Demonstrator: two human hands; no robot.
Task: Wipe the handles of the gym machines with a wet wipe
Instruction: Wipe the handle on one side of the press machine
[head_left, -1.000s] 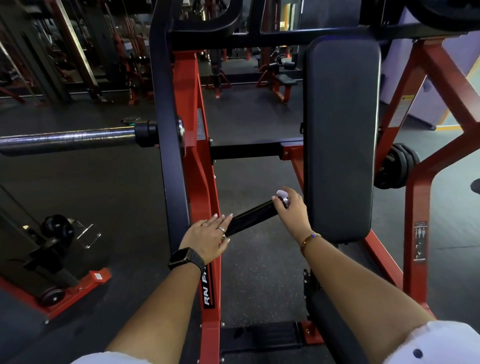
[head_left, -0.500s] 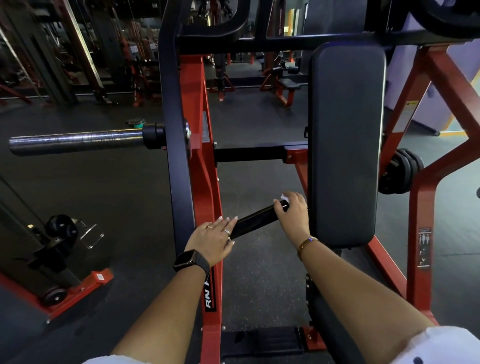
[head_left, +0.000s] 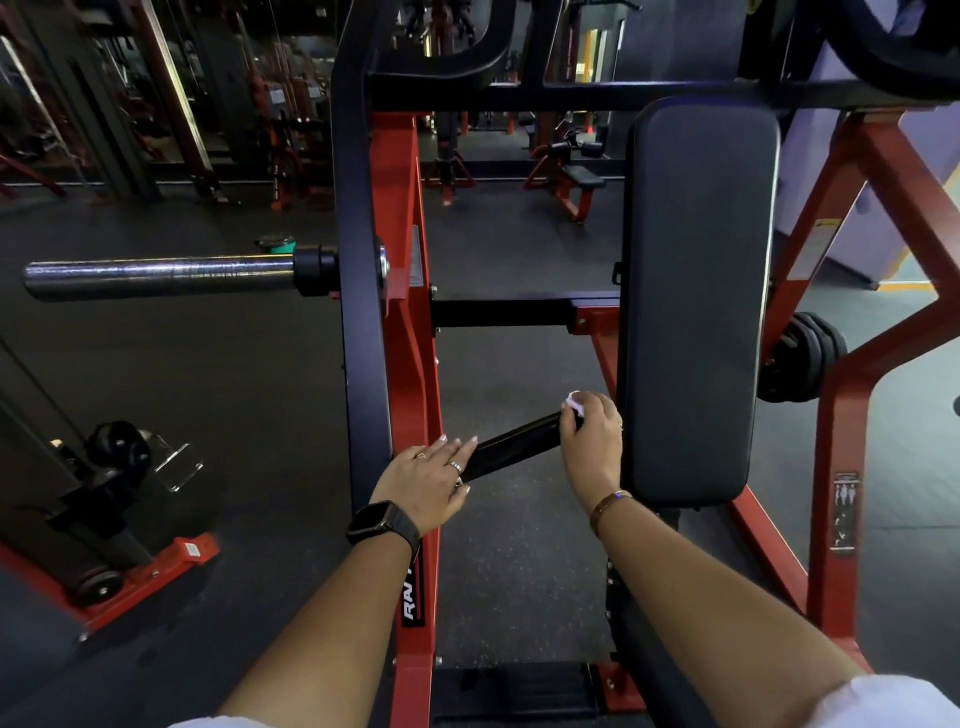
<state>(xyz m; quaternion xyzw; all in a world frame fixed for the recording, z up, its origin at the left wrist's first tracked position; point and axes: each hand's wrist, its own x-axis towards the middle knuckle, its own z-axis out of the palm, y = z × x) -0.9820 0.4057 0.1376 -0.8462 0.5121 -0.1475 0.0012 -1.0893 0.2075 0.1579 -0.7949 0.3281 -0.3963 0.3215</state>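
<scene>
A black handle (head_left: 514, 446) sticks out from the red and black machine frame (head_left: 402, 332), slanting up to the right. My right hand (head_left: 592, 441) is closed around the handle's far end with a white wet wipe (head_left: 574, 401) bunched under the fingers; only a corner of the wipe shows. My left hand (head_left: 428, 480) rests flat, fingers spread, on the handle's near end where it meets the frame, holding nothing.
A tall black chest pad (head_left: 696, 301) stands just right of my right hand. A chrome weight peg (head_left: 156, 275) juts left from the frame. Black weight plates (head_left: 802, 356) hang on the right side. Another red-based machine (head_left: 119, 530) sits on the floor at left.
My right hand with the wipe has stayed at the handle's far end, shifting only slightly. My left hand has kept its place on the near end.
</scene>
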